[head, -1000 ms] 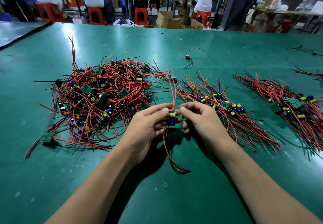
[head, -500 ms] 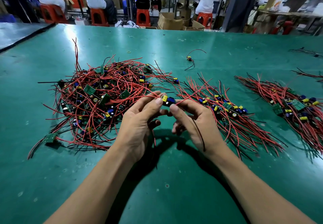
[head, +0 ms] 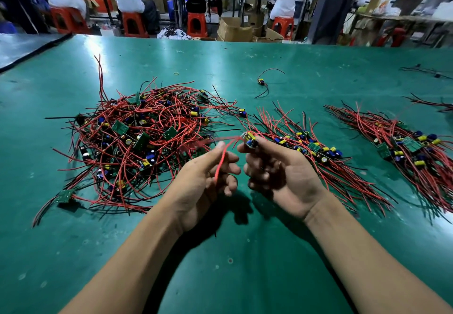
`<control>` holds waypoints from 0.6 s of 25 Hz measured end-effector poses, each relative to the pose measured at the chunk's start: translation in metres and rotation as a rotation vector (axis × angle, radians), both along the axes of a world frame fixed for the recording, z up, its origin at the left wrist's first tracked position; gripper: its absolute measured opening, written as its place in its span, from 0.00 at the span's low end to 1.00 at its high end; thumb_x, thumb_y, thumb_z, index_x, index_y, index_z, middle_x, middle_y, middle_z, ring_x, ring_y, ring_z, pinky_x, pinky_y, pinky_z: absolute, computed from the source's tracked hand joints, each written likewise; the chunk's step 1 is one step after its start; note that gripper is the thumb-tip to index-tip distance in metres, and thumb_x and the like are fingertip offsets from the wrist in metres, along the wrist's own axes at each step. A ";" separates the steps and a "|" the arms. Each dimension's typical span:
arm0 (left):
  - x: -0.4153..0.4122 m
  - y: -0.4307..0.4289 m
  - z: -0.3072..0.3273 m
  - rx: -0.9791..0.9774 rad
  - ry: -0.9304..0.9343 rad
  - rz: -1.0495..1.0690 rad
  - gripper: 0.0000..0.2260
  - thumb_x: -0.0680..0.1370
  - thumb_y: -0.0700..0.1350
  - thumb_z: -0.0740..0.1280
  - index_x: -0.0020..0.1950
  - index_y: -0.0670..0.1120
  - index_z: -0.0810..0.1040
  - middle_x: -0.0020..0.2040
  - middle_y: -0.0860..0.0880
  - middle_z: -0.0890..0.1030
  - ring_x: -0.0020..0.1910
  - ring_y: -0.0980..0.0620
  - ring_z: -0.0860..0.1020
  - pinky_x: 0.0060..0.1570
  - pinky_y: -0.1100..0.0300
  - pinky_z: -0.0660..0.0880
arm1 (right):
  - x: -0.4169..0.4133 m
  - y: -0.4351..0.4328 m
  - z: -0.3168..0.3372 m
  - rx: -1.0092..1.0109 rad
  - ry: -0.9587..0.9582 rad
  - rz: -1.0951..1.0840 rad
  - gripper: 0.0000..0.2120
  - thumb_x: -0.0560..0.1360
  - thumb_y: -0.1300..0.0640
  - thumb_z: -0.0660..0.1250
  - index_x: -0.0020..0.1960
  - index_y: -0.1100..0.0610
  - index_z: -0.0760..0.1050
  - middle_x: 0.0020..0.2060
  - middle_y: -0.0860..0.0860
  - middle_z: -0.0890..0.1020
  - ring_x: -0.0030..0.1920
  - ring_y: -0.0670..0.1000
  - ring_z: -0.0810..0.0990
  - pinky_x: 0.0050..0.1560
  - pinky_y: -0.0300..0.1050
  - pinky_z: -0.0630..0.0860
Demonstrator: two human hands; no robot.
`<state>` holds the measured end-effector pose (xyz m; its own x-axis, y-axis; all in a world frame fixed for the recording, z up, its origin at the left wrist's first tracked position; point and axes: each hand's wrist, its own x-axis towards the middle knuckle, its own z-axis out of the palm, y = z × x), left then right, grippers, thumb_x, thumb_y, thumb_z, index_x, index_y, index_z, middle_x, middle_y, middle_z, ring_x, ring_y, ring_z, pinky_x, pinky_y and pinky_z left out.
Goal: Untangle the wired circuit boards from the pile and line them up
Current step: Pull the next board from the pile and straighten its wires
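Between the two hands, a small circuit board [head: 250, 139] is held up above the green table [head: 245, 277]. It is pinched at the fingertips of the right hand [head: 279, 176], and the other fingers of that hand are curled. One red wire [head: 220, 164] from the board is held in the curled fingers of the left hand [head: 203, 184], and it looks blurred. The two hands are kept close but not touching.

To the left of the left hand, and a bit beyond it, the big tangled pile [head: 137, 142] of boards and red and black wires is seen lying on the table. Just beyond the right hand and to its right, a row of lined-up boards [head: 316, 149] is laid with the wires pointing the same way. Further right, well apart from that hand, a second row [head: 411, 147] is laid out. Far beyond both hands, one lone board [head: 261, 82] is seen lying by itself.

Past the far edge of the table, an open cardboard box [head: 232, 29] is seen. What is in it cannot be told.
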<state>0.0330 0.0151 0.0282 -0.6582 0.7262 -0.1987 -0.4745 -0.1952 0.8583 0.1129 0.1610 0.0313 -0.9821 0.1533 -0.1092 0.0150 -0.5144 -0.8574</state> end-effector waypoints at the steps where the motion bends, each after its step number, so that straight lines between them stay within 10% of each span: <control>1: 0.000 0.000 0.001 -0.005 -0.020 -0.039 0.16 0.72 0.56 0.66 0.44 0.42 0.79 0.34 0.46 0.80 0.25 0.52 0.76 0.24 0.63 0.73 | 0.001 0.002 0.000 0.014 -0.021 0.018 0.13 0.67 0.46 0.75 0.43 0.55 0.83 0.30 0.47 0.73 0.28 0.45 0.68 0.30 0.38 0.62; 4: 0.004 0.000 0.001 0.012 -0.032 -0.117 0.19 0.68 0.55 0.70 0.47 0.41 0.77 0.37 0.43 0.82 0.29 0.48 0.81 0.29 0.61 0.78 | 0.002 0.007 -0.003 0.079 -0.117 0.037 0.19 0.59 0.46 0.82 0.43 0.53 0.80 0.41 0.56 0.76 0.40 0.52 0.72 0.39 0.44 0.65; 9: 0.005 -0.001 -0.006 0.055 -0.067 -0.118 0.10 0.66 0.42 0.74 0.43 0.43 0.77 0.43 0.40 0.84 0.36 0.46 0.84 0.36 0.55 0.82 | 0.002 0.006 -0.005 0.141 -0.142 0.082 0.07 0.71 0.51 0.73 0.38 0.51 0.77 0.32 0.50 0.77 0.29 0.49 0.77 0.33 0.43 0.78; 15: 0.003 0.000 -0.012 -0.056 0.144 -0.005 0.11 0.65 0.37 0.76 0.44 0.43 0.80 0.40 0.38 0.84 0.33 0.46 0.83 0.35 0.58 0.80 | 0.000 0.014 -0.011 0.478 -0.102 -0.053 0.08 0.69 0.50 0.78 0.40 0.52 0.81 0.33 0.48 0.79 0.29 0.44 0.70 0.29 0.36 0.64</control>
<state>0.0360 0.0155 0.0158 -0.6788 0.7202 -0.1431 -0.3470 -0.1429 0.9269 0.1133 0.1747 0.0203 -0.9596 0.2592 -0.1096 0.0956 -0.0663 -0.9932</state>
